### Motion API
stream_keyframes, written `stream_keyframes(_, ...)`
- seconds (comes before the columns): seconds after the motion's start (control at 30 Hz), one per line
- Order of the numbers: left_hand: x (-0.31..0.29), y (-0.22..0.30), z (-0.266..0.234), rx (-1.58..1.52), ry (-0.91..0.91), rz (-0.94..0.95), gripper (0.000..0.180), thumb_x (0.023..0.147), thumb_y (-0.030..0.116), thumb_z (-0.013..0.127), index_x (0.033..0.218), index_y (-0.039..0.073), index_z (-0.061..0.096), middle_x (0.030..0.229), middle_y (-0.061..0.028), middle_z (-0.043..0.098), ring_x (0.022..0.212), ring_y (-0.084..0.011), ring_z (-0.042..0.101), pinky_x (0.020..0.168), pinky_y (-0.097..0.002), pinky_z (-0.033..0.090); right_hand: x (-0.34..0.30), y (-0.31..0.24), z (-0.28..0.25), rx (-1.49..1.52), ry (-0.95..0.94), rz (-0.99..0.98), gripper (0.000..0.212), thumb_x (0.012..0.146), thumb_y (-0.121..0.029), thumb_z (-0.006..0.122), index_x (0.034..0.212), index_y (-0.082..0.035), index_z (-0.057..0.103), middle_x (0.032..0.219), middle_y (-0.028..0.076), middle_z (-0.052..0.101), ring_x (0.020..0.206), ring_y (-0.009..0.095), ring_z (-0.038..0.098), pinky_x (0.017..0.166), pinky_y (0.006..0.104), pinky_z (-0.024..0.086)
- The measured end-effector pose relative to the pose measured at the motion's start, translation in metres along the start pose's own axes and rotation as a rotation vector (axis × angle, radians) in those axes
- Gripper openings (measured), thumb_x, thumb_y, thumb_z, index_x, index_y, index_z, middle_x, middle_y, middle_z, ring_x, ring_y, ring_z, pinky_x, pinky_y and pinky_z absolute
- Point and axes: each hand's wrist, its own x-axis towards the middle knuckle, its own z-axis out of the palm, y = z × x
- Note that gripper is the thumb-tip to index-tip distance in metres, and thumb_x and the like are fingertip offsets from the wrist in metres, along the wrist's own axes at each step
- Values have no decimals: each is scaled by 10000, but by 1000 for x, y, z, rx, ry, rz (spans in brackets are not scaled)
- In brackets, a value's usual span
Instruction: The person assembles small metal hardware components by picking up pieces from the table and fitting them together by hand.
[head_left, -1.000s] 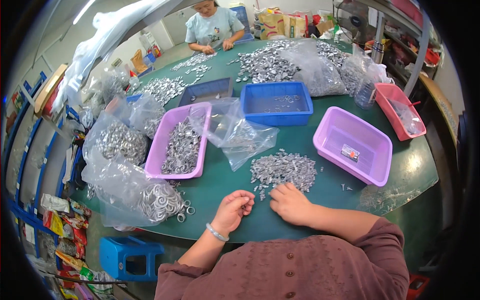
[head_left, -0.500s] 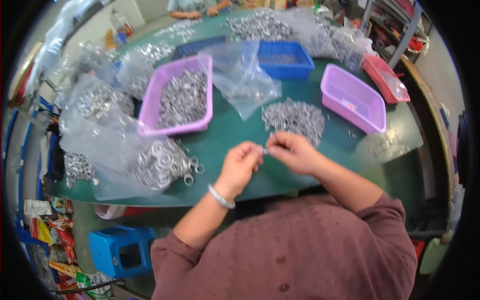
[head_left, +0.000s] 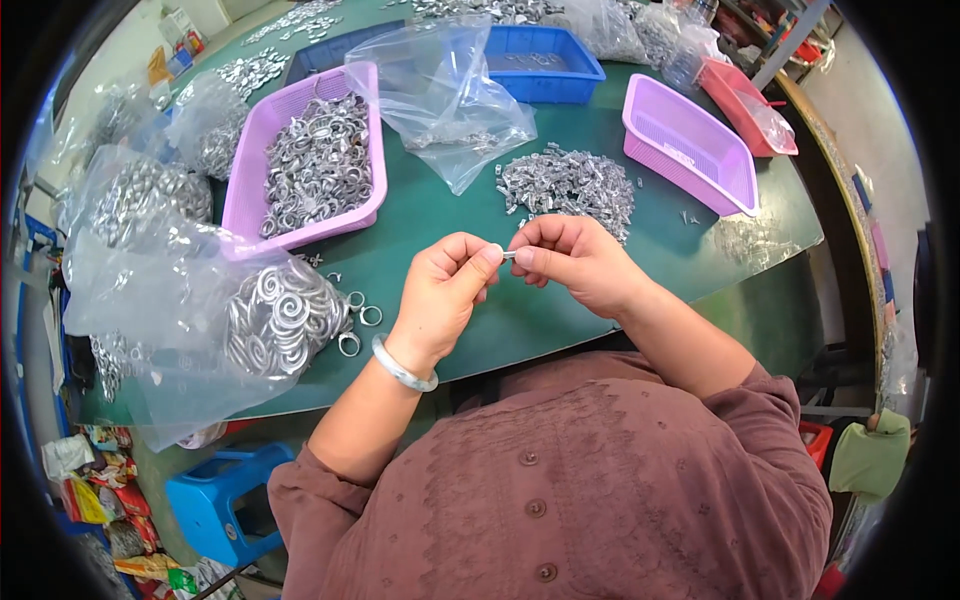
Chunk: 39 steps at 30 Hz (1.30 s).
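My left hand [head_left: 446, 288] and my right hand [head_left: 578, 264] meet above the green table, thumbs and fingertips pinched together. Between them they grip a small silver metal piece [head_left: 509, 254], mostly covered by the fingers. Just beyond my right hand spreads a heap of small silver metal parts [head_left: 568, 190]. A transparent bag of silver spiral-ringed metal parts [head_left: 284, 317] lies to the left of my left hand, with a few loose rings [head_left: 349, 343] beside it. Farther back, a purple basket [head_left: 236, 190] is filled with silver ring-like pieces.
At the right stand a second purple basket [head_left: 690, 150] and a red tray [head_left: 730, 105]. A blue bin [head_left: 546, 88] sits at the back beside a clear plastic bag [head_left: 455, 120]. More filled bags [head_left: 150, 200] crowd the left side. A blue stool [head_left: 225, 500] is below the table edge [head_left: 470, 375].
The view has tilted down and turned slightly, so the table's things sit higher and farther left. The person across the table has left the picture. Both hands still pinch the small piece.
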Motion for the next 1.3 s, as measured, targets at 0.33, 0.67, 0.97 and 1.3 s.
stream_keyframes(0.33, 19, -1, 2, -104, -100, -240, 169, 866, 202, 550, 800, 56, 599, 676, 12, 551, 575, -43, 456, 504, -168, 357, 4, 12, -16, 113, 62, 100, 156, 850, -199, 567, 828, -47, 598, 702, 4, 586, 620, 74, 513, 577, 206, 412)
stream_keyframes(0.67, 15, -2, -6, -145, -55, -238, 184, 861, 205, 534, 783, 47, 588, 648, -4, 549, 509, -60, 441, 475, -174, 346, 5, 15, -3, -19, 94, -41, 125, 833, -131, 589, 887, -19, 603, 753, 5, 590, 667, 58, 511, 612, 205, 422)
stream_keyframes(0.97, 15, -6, 2, -224, -141, -316, 188, 858, 193, 528, 767, 35, 576, 646, -29, 553, 504, -89, 448, 466, -197, 353, -6, 20, -9, -293, 115, -338, 106, 825, -52, 574, 915, -4, 605, 839, 40, 614, 781, 104, 571, 693, 241, 454)
stream_keyframes(1.3, 17, -10, 16, -235, -68, -331, 207, 864, 207, 528, 767, 31, 579, 630, -27, 543, 490, -89, 429, 456, -196, 344, -8, 24, -25, 7, -14, -254, 124, 843, -38, 555, 949, 16, 592, 884, 45, 615, 831, 87, 567, 728, 223, 459)
